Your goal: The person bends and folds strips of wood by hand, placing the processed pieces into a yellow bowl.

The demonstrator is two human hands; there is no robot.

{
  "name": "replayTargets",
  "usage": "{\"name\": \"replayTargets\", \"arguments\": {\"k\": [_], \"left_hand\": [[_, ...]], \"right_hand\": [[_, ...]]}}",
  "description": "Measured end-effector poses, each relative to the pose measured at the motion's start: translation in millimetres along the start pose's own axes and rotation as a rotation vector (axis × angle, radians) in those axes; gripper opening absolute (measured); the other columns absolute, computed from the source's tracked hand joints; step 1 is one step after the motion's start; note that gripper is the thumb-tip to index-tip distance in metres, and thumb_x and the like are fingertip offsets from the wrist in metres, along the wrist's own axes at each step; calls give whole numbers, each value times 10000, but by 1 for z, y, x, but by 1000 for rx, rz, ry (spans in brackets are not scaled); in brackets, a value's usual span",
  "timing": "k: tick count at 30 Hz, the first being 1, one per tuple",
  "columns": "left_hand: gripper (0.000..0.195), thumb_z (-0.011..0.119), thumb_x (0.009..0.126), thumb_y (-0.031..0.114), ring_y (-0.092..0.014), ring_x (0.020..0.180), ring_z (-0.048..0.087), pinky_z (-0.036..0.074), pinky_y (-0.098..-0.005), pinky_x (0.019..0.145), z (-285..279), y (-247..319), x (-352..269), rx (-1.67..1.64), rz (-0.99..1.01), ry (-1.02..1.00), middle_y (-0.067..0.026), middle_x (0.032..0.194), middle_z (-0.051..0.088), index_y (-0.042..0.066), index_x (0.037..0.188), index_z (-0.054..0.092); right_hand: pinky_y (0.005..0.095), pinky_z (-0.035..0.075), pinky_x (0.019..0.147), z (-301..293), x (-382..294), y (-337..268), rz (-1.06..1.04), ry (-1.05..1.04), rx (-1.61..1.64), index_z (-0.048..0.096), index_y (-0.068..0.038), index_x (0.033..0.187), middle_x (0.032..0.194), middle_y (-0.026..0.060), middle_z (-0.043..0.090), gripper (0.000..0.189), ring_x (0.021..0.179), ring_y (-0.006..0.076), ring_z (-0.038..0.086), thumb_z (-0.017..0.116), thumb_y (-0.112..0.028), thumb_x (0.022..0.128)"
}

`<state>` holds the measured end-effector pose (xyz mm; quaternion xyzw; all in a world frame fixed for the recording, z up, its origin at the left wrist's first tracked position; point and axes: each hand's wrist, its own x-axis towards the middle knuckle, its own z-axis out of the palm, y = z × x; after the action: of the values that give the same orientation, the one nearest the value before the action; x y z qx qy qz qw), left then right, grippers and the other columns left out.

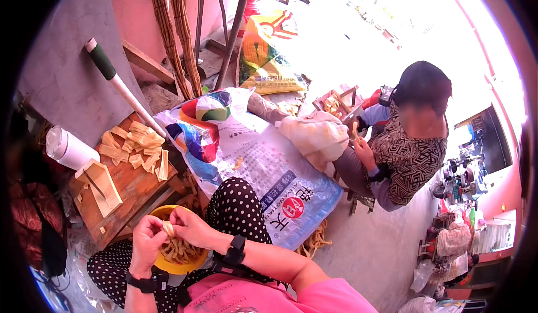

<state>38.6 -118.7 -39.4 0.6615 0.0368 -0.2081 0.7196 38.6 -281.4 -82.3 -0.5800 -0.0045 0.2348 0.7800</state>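
My left hand [147, 239] and my right hand [192, 227] meet above a yellow bowl. Between their fingertips they pinch a small pale folded strip [168, 228], apparently dried plant husk. Below them, the yellow bowl [181, 269] sits at my lap, holding many narrow tan twisted pieces [178, 251]. To the left is a low wooden table [138, 179] with a loose pile of broad, flat strips [141, 145] of the same pale material. A wooden block [101, 189] with a dark thin blade or bar across it stands at that table's near side.
A white lidded container [71, 148] and a pole with a green grip [122, 87] stand by the table. A printed plastic sack [252, 157] lies beside my knee, with tan strands [315, 241] under its edge. Opposite sits another person [407, 145] holding a tan piece [356, 133], near a small box [336, 105].
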Motion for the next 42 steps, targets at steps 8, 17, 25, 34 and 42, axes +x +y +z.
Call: {"name": "replayTargets", "arguments": {"k": [8, 17, 25, 34, 42], "left_hand": [[122, 543, 765, -63, -69, 582, 450, 348, -176, 505, -16, -3, -4, -273, 228, 311, -37, 762, 534, 53, 789, 514], [347, 599, 760, 23, -204, 1020, 568, 418, -301, 920, -33, 64, -37, 606, 453, -140, -108, 1119, 593, 3, 1103, 552], [214, 639, 818, 79, -40, 777, 512, 437, -222, 724, -40, 47, -40, 386, 284, -235, 9, 833, 609, 32, 1018, 576], [110, 654, 810, 35, -44, 712, 535, 455, -195, 672, -61, 34, -58, 75, 254, -165, 16, 772, 595, 31, 898, 588], [50, 610, 850, 77, -85, 593, 591, 492, -206, 553, -87, 7, -66, -307, 44, -20, -31, 745, 627, 46, 863, 572]], "right_hand": [[226, 442, 691, -9, -1, -36, -103, 31, -218, 587, -17, 979, 844, 4, 571, 185, 778, 78, 520, 560, -177, 891], [235, 453, 583, 7, -14, -67, -203, -132, -536, 584, -6, 900, 720, 46, 605, 114, 636, 97, 560, 634, -74, 823], [266, 487, 643, 32, -16, -67, -255, -207, -543, 520, -12, 954, 800, 60, 608, 181, 721, 112, 600, 639, -48, 823], [286, 476, 600, 58, -14, -74, -242, -285, -846, 562, 10, 820, 695, 149, 610, 121, 619, 269, 592, 641, -82, 815], [220, 415, 571, 69, 17, -62, 58, -400, -600, 614, 5, 883, 680, -1, 574, 168, 629, 59, 497, 563, -155, 897]]}}
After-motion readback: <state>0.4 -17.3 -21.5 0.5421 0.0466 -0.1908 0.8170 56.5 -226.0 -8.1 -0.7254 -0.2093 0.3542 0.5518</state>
